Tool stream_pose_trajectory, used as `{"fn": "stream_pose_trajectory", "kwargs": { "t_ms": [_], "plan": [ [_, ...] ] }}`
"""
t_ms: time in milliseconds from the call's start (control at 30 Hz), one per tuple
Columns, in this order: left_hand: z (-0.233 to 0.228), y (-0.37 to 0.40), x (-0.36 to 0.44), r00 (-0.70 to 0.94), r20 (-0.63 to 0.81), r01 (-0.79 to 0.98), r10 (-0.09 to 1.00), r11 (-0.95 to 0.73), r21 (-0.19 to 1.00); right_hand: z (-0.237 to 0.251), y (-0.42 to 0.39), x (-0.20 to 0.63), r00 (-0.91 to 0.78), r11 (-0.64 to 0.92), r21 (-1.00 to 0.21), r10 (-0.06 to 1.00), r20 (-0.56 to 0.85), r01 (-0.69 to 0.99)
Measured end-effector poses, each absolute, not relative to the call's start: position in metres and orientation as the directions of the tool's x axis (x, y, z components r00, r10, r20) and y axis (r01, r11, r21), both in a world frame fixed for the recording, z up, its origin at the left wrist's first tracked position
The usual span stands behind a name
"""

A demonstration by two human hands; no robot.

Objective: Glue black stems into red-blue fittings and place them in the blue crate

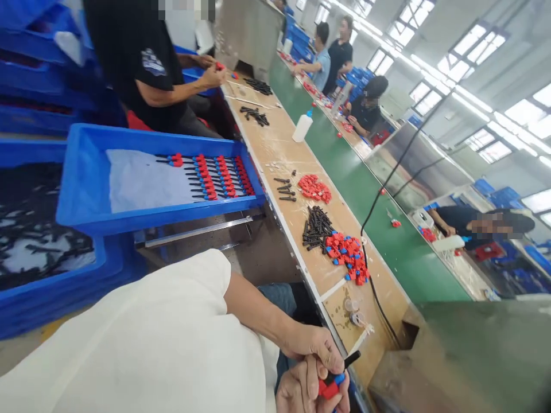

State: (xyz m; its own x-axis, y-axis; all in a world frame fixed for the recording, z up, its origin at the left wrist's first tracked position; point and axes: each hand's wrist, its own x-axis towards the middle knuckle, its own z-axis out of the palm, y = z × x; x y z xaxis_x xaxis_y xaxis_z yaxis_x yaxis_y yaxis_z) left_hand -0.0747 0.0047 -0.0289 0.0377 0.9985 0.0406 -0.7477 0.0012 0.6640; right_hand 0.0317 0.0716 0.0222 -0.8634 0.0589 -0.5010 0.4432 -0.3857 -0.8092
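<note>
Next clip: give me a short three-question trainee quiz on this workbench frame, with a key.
1. True or false: the blue plastic tray holds finished pieces laid in rows.
2. Which lies nearer the white squeeze bottle: A, the all-red pile of caps; B, the mixed red and blue pile of caps?
3. Fill in: the left hand and right hand hold a black pin with a red and ____ cap.

Key: 1 true; 2 A; 3 blue.
</note>
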Motion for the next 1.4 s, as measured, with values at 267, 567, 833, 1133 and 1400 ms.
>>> {"fn": "stream_pose_trajectory", "kwargs": {
  "t_ms": [267, 567, 833, 1133, 1400],
  "plan": [
    [0.005, -0.001, -0.099, 0.001, 0.078, -0.775, 0.997, -0.049, 0.630, 0.029, 0.012, 0.038, -0.766, -0.724, -0.585, 0.591, -0.252, -0.366],
    [-0.030, -0.004, -0.073, 0.279, -0.168, -0.609, 0.945, 0.310, 0.730, 0.001, 0.021, 0.094, -0.648, -0.626, -0.655, 0.714, -0.263, -0.423],
    [-0.039, -0.001, -0.027, 0.737, -0.214, -0.251, 0.642, 0.553, 0.794, -0.074, 0.077, 0.291, 0.483, -0.412, -0.888, 0.831, -0.276, 0.202],
    [-0.037, 0.014, -0.011, 0.728, -0.255, -0.183, 0.636, 0.539, 0.822, -0.170, 0.178, 0.348, 0.483, -0.435, -0.623, 0.870, -0.103, 0.650],
    [-0.035, 0.020, -0.008, 0.689, -0.296, -0.210, 0.662, 0.573, 0.792, -0.209, 0.185, 0.358, 0.432, -0.338, -0.572, 0.901, 0.031, 0.747]
  ]
}}
